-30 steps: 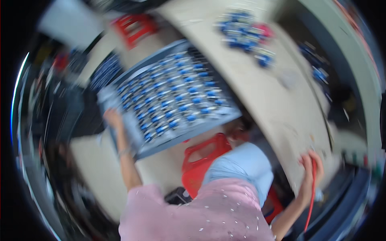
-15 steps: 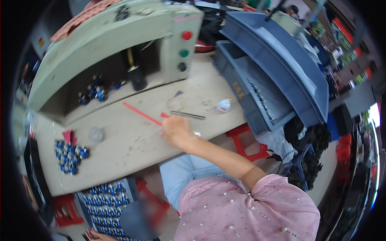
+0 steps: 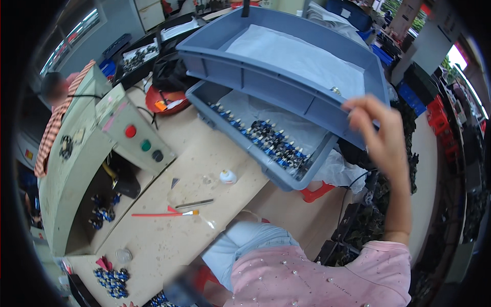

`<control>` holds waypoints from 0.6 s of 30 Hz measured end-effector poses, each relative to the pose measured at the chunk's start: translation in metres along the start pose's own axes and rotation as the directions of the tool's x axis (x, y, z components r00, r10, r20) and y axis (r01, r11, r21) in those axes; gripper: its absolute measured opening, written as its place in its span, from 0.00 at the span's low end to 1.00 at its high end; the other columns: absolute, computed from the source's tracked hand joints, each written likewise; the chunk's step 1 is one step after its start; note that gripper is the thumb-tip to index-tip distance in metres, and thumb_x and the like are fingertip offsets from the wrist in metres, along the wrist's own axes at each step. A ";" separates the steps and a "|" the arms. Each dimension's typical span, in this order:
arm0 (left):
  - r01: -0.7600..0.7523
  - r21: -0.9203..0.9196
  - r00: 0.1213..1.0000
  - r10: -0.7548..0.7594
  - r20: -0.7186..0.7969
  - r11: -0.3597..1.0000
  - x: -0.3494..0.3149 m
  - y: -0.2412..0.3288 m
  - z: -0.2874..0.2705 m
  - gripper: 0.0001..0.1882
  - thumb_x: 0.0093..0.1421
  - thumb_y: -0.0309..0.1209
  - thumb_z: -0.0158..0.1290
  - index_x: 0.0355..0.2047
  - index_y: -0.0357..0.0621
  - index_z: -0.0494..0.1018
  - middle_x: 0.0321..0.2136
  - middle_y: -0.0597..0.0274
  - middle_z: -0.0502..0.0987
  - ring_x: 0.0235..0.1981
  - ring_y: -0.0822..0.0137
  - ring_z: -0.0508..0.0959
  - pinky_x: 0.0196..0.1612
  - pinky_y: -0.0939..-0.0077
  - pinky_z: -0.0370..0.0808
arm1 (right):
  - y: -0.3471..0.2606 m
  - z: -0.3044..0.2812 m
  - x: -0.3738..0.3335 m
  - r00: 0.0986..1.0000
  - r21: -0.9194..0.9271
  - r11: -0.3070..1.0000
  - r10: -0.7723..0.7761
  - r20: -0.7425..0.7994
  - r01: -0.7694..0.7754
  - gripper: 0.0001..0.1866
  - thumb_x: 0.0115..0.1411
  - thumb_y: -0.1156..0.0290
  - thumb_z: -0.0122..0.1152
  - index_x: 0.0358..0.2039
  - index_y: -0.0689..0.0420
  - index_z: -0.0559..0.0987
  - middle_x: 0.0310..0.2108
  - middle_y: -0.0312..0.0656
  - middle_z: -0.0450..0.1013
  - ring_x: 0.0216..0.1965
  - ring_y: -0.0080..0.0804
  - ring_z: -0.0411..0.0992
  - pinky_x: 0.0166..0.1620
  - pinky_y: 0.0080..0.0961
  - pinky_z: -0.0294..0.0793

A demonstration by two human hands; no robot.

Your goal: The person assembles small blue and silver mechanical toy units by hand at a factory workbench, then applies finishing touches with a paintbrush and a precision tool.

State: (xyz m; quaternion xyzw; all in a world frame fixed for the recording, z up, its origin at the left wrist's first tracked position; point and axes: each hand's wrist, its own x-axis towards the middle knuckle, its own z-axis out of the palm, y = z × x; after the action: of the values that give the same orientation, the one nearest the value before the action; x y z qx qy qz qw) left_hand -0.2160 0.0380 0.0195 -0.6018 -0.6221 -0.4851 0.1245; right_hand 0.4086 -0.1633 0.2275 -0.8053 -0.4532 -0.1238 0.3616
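A pile of small blue parts (image 3: pixel 113 282) lies at the bench's left end, a red brush (image 3: pixel 163 214) mid-bench. The lower grey tray (image 3: pixel 266 138) holds rows of parts, seemingly partly filled. The right hand (image 3: pixel 381 135), fingers loosely open, reaches the upper tray (image 3: pixel 286 56)'s rim, holding nothing. The left hand is out of view.

Two grey crates (image 3: pixel 286 84), perhaps three buttons (image 3: pixel 145 145).

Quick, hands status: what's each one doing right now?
Left hand: not in view.
Right hand: open, fingers loosely curled at the upper grey tray's rim; holding nothing visible.
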 end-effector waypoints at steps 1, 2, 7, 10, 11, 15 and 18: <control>0.024 -0.033 1.000 -0.024 0.019 0.999 0.003 -0.003 0.002 0.22 0.64 0.37 0.48 0.49 0.27 0.63 0.40 0.41 0.72 0.39 0.50 0.76 0.42 0.60 0.74 | 0.027 -0.019 0.020 0.999 -0.149 0.989 0.010 0.040 -0.004 0.10 0.59 0.72 0.53 0.40 0.61 0.76 0.27 0.44 0.73 0.28 0.34 0.73 0.33 0.24 0.70; 0.047 -0.071 0.998 -0.045 0.042 0.996 0.008 -0.002 0.007 0.22 0.64 0.37 0.48 0.49 0.27 0.63 0.41 0.40 0.72 0.39 0.49 0.75 0.42 0.59 0.74 | 0.061 -0.031 0.036 0.996 -0.241 0.970 -0.022 0.090 0.043 0.16 0.62 0.67 0.50 0.48 0.61 0.71 0.36 0.48 0.72 0.37 0.37 0.72 0.41 0.29 0.70; 0.024 -0.106 0.998 -0.017 0.062 0.994 0.028 0.065 0.036 0.22 0.64 0.36 0.49 0.48 0.26 0.63 0.40 0.37 0.72 0.39 0.48 0.75 0.43 0.58 0.73 | 0.184 -0.030 0.083 0.476 -0.534 0.749 0.662 0.579 -0.391 0.40 0.62 0.36 0.30 0.60 0.60 0.59 0.53 0.57 0.64 0.54 0.48 0.66 0.55 0.39 0.65; -0.025 -0.115 0.998 0.031 0.051 0.993 0.030 0.074 0.045 0.22 0.64 0.35 0.49 0.48 0.26 0.63 0.38 0.36 0.72 0.39 0.47 0.75 0.43 0.58 0.73 | 0.207 0.008 0.071 0.590 -0.595 0.789 0.557 0.584 -0.156 0.49 0.54 0.26 0.30 0.62 0.56 0.56 0.53 0.60 0.64 0.55 0.59 0.64 0.56 0.47 0.64; -0.014 -0.102 0.998 0.019 0.056 0.995 0.032 0.077 0.044 0.22 0.64 0.35 0.49 0.48 0.26 0.63 0.39 0.35 0.72 0.39 0.47 0.75 0.43 0.58 0.73 | 0.206 0.017 0.073 0.586 -0.585 0.797 0.549 0.596 -0.151 0.49 0.54 0.26 0.30 0.62 0.56 0.56 0.53 0.60 0.64 0.55 0.59 0.64 0.56 0.47 0.64; 0.064 -0.220 0.993 -0.041 0.107 0.973 0.033 0.015 0.043 0.21 0.67 0.31 0.43 0.57 0.33 0.59 0.52 0.45 0.68 0.45 0.57 0.75 0.50 0.69 0.72 | 0.200 0.037 0.085 0.698 -0.408 0.907 0.358 0.620 -0.103 0.41 0.57 0.36 0.39 0.61 0.56 0.58 0.53 0.59 0.65 0.55 0.56 0.64 0.56 0.45 0.63; 0.014 -0.015 0.993 -0.012 0.119 1.000 0.033 0.066 0.029 0.22 0.65 0.28 0.46 0.57 0.35 0.58 0.48 0.47 0.70 0.44 0.57 0.75 0.47 0.68 0.74 | 0.207 0.046 0.090 0.650 -0.224 0.972 0.125 0.750 0.072 0.34 0.57 0.51 0.49 0.59 0.59 0.59 0.53 0.57 0.65 0.55 0.54 0.64 0.56 0.43 0.63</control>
State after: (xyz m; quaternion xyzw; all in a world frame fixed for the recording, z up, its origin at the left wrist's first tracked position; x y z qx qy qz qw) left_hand -0.1541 0.0679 0.0590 -0.6265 -0.6285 -0.4542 0.0790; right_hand 0.6229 -0.1416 0.1447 -0.8261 -0.5330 0.1776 0.0434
